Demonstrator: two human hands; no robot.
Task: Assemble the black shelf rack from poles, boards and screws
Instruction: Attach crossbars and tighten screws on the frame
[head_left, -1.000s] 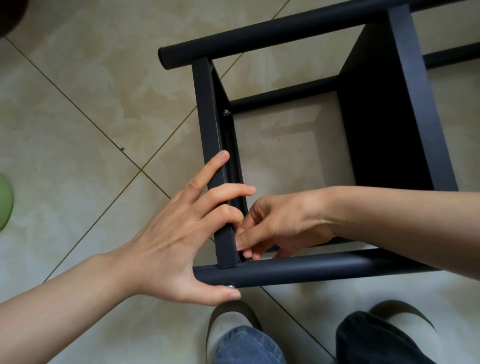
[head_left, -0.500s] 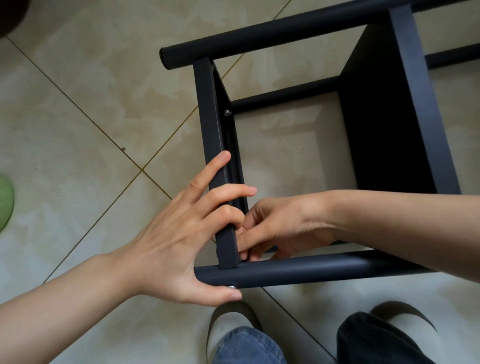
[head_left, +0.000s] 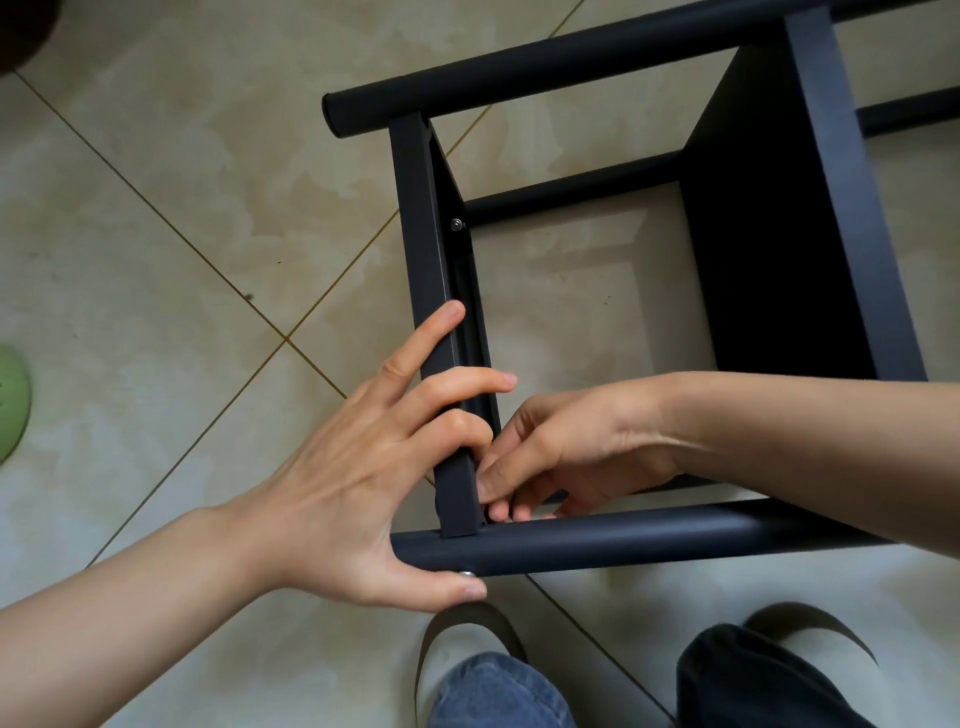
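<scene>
Left hand (head_left: 332, 499) grips the board (head_left: 434, 322); right hand (head_left: 566, 457) pinches beside the pole (head_left: 623, 540).

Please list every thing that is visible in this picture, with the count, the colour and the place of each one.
poles: four visible, black, lying across the frame
boards: two, black, standing on edge between the poles
screws: two visible, silver, one inside the left board, one under the near pole
floor: beige tiles, under everything
green object: one, left edge, cut off
slippers: two, pale, bottom
left hand: grips the left board and near pole
right hand: fingers curled at the inner corner
</scene>
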